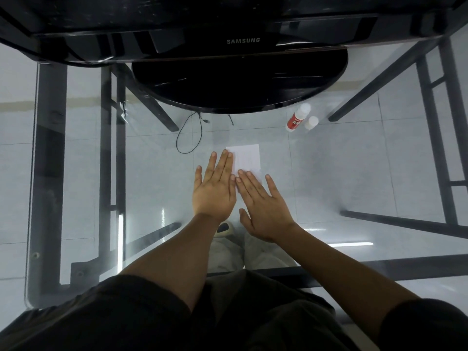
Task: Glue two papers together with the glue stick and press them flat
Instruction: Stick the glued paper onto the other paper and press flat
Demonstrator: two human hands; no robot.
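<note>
Two flat hands lie side by side on the clear glass bench (pixel 329 173): the left hand (pixel 215 188) and the right hand (pixel 263 209), both spread wide, palms down, holding nothing. The small white rectangular paper (pixel 247 158) sits just beyond them, with the right hand's fingertips (pixel 244 174) on its near edge and the left hand's fingertips (pixel 229 155) touching its left side; this looks like the pressing stage, weight spread to flatten the glued sheets. Whether two sheets are stacked there I cannot tell, since only one white face shows. The red-and-white glue stick (pixel 296 120) lies on its side well off to the right, near the black round monitor base (pixel 238 89), with its white cap (pixel 311 122) standing separately just beside it, so the tube seems uncapped and set aside out of the pressing area.
</note>
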